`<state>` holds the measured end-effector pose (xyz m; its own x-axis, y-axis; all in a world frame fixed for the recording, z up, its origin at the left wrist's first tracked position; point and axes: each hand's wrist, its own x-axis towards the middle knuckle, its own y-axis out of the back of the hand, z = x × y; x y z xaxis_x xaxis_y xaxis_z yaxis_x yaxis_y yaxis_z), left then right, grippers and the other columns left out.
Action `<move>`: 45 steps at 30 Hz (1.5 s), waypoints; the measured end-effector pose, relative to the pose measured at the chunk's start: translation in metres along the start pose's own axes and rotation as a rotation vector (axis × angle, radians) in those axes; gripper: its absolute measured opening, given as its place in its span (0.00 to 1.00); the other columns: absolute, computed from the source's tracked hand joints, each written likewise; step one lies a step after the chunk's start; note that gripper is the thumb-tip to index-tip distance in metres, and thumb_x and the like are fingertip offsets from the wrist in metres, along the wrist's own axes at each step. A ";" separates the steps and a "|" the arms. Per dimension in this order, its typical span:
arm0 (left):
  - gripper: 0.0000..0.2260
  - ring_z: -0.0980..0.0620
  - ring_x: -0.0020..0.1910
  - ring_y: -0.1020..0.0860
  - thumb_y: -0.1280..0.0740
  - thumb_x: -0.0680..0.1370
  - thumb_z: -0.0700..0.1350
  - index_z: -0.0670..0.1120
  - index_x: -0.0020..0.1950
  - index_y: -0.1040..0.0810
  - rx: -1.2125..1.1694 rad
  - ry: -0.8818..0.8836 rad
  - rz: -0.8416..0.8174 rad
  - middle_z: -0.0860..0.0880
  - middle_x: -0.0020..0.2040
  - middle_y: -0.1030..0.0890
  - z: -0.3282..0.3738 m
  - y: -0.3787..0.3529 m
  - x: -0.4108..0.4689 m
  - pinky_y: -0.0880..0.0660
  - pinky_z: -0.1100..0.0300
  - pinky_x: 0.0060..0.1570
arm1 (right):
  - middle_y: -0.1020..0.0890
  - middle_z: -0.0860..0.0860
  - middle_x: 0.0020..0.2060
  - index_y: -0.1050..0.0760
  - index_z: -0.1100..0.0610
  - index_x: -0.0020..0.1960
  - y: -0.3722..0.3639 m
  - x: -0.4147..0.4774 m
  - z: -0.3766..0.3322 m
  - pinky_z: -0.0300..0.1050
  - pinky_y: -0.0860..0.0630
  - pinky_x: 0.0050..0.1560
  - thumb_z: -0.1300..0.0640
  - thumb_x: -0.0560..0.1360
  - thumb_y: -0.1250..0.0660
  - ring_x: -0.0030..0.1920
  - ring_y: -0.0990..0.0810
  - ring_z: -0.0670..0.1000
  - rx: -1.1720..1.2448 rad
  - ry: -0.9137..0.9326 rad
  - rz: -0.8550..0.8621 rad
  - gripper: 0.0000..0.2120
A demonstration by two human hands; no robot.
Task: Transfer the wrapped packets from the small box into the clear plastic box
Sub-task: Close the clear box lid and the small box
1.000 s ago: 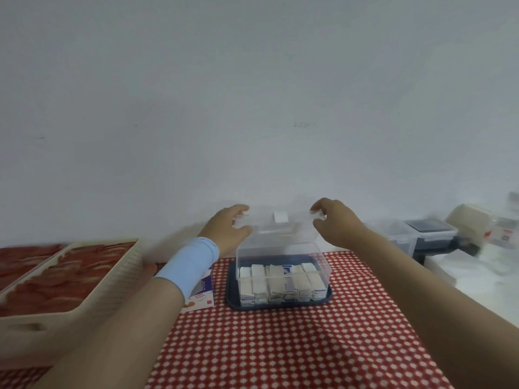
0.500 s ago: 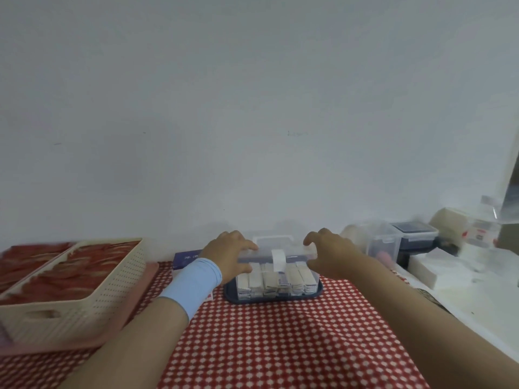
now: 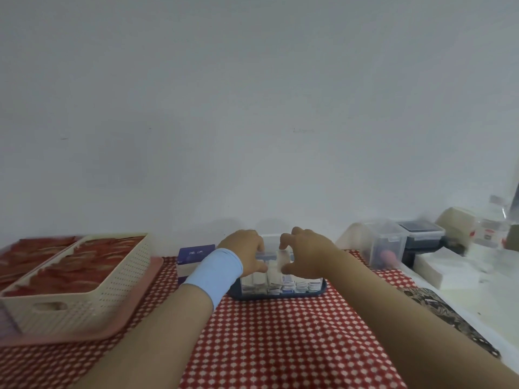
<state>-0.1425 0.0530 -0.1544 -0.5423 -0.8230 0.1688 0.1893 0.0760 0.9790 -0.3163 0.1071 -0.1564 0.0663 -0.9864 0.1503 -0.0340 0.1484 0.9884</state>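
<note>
Bg: plain white wall (image 3: 252,94); red-wht checked cloth (image 3: 280,338) across foregrnd; soft, even light.

Soft, dim, even light leaves only faint shadows on the wall (image 3: 252,136) above the left hand (image 3: 244,252) and right hand (image 3: 307,255). The wide lens bends the edges, and the containers (image 3: 389,244) at right look smeared.

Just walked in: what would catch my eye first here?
The left hand and right hand grip the top of a clear plastic box full of wrapped packets, mid-table near the wall. Left of it, a cream basket of red items sits on a pink tray.
</note>
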 end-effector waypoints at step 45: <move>0.23 0.43 0.56 0.20 0.34 0.67 0.49 0.52 0.62 0.24 -0.950 0.512 0.030 0.46 0.58 0.20 -0.141 0.009 -0.067 0.22 0.44 0.59 | 0.24 0.54 0.63 0.35 0.53 0.72 -0.022 0.048 -0.167 0.46 0.23 0.54 0.58 0.76 0.30 0.58 0.22 0.55 0.612 -0.015 -0.049 0.27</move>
<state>0.0106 0.0297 -0.1727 -0.1615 -0.9825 -0.0928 0.8741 -0.1861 0.4486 -0.1455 0.0688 -0.1666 0.0689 -0.9926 0.1005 -0.5984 0.0395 0.8003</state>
